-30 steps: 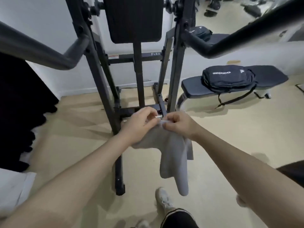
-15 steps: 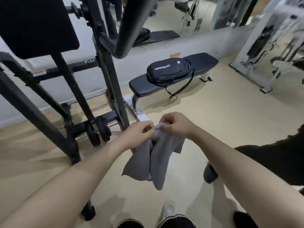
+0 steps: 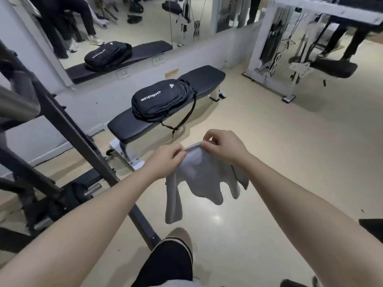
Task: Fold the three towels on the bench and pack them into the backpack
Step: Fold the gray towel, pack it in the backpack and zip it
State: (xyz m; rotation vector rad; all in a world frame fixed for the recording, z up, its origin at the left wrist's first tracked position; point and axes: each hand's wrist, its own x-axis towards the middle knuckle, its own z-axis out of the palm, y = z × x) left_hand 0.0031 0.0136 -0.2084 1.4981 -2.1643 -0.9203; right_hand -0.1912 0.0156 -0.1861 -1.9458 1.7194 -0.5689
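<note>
A grey towel point(image 3: 202, 179) hangs in front of me above the floor. My left hand point(image 3: 165, 160) pinches its upper edge at the left, and my right hand point(image 3: 223, 147) pinches the same edge at the right. The cloth droops in loose folds below both hands. A black backpack point(image 3: 161, 100) with white lettering lies closed on the black padded bench point(image 3: 124, 127) ahead, a strap dangling over the bench's side. No other towel is in view.
A dark steel rack point(image 3: 68, 129) with a bar stands at the left, its foot reaching to my leg. A wall mirror point(image 3: 124, 27) runs behind the bench. A white cable machine point(image 3: 275, 50) stands at the right. Beige floor lies between me and the bench.
The view has swung right, from the rack toward the bench and backpack. My hands have moved slightly apart along the towel's top edge, spreading it a little.
</note>
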